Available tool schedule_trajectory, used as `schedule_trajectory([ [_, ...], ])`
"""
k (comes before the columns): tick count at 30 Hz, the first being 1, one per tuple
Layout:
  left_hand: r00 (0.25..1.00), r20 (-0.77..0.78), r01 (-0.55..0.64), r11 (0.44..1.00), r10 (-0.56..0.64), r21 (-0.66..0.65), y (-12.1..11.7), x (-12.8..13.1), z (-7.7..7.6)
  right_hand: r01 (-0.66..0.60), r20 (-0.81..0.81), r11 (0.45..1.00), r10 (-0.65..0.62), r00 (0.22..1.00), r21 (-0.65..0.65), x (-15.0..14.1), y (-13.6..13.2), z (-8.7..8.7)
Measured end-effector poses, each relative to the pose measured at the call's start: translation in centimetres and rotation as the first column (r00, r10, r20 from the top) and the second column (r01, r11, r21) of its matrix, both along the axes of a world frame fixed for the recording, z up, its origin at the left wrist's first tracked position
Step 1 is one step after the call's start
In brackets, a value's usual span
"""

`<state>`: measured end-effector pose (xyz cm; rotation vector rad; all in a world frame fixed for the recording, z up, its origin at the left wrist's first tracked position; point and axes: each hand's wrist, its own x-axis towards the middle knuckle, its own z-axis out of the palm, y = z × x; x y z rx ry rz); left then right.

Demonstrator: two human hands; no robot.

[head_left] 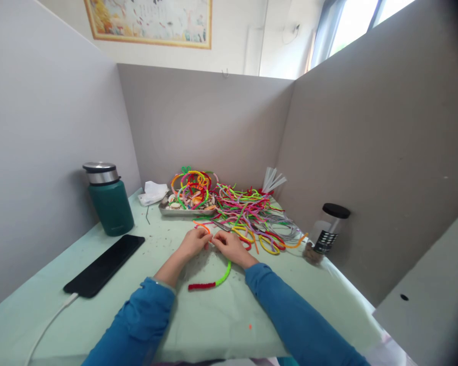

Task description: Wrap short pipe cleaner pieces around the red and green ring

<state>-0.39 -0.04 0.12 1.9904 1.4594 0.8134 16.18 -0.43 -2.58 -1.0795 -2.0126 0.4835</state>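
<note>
My left hand [194, 243] and my right hand [231, 247] meet over the middle of the table, fingertips pinched close together. An orange pipe cleaner [203, 226] curves out above my left fingers. From under my right hand runs a fuzzy strip, bright green [223, 276] and then dark red [202, 286] at its end, resting on the cloth. Whether the orange and green parts are joined is hidden by my fingers. Just beyond my right hand lie scissors [220, 225], partly covered.
Behind my hands is a metal tray [187, 212] with coloured pipe-cleaner loops and small pieces. A tangled pipe-cleaner pile [248, 206] spreads right of it. A green bottle [111, 203] and black phone [105, 265] stand left, a black-lidded jar [325, 234] right. Grey partitions [206, 117] enclose the table.
</note>
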Motion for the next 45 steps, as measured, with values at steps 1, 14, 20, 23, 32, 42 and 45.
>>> schedule_trajectory([
  [1,1.000,0.004,0.004,1.000,-0.004,0.002,-0.02,0.00,0.00,0.000,0.001,1.000,0.000,1.000,0.001,0.00,0.00,-0.01],
  [14,1.000,-0.013,-0.005,1.000,0.005,0.006,-0.20,0.15,0.15,0.027,0.029,1.000,-0.028,0.999,0.015,-0.08,0.08,-0.03],
  [20,1.000,-0.029,-0.007,0.999,0.008,0.033,-0.09,0.15,0.01,0.014,0.017,1.000,-0.015,1.000,0.017,-0.05,0.02,-0.01],
  [23,0.999,-0.034,-0.007,0.999,0.008,0.041,-0.11,0.16,0.04,0.013,0.014,1.000,-0.013,1.000,0.015,-0.05,0.03,-0.01],
  [32,0.999,-0.042,-0.001,0.999,0.002,0.038,-0.26,0.20,0.25,0.016,0.029,1.000,-0.017,0.999,0.022,-0.06,0.01,0.05],
  [42,0.998,-0.062,-0.006,0.998,0.010,0.055,-0.05,0.18,0.03,0.019,0.038,0.999,-0.020,0.999,0.026,-0.09,0.20,-0.11],
  [45,0.998,-0.061,-0.005,0.998,0.008,0.055,-0.10,0.21,0.06,0.021,0.037,0.999,-0.022,0.999,0.024,-0.09,0.21,-0.09],
])
